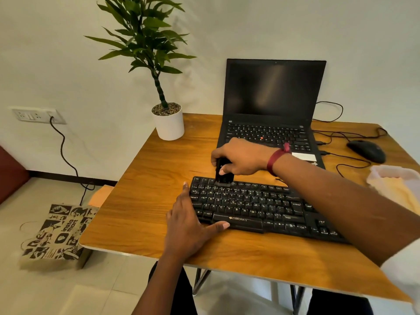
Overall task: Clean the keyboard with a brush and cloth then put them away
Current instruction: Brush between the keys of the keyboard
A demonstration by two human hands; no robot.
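Brushing step: the right hand (241,159) pinches the brush (223,176) in its grip, bristles apparently on the keyboard's (261,208) top-left row; the left hand (191,221), fingers spread, steadies it on the desk (147,178). Next, sweep rightward; the cloth (395,187) waits.

A single wide-angle view, worn on the person's head, looks forward and steeply down over the orange-brown wooden table (145,201); both forearms enter from the bottom edge, so the left hand (188,226) and right hand (241,159) sit close, near the frame's centre; beyond the hands the lens faces a pale wall; left of the left hand it takes in light floor tiles; straight lines bow toward the frame's edges; no second view overlaps it.
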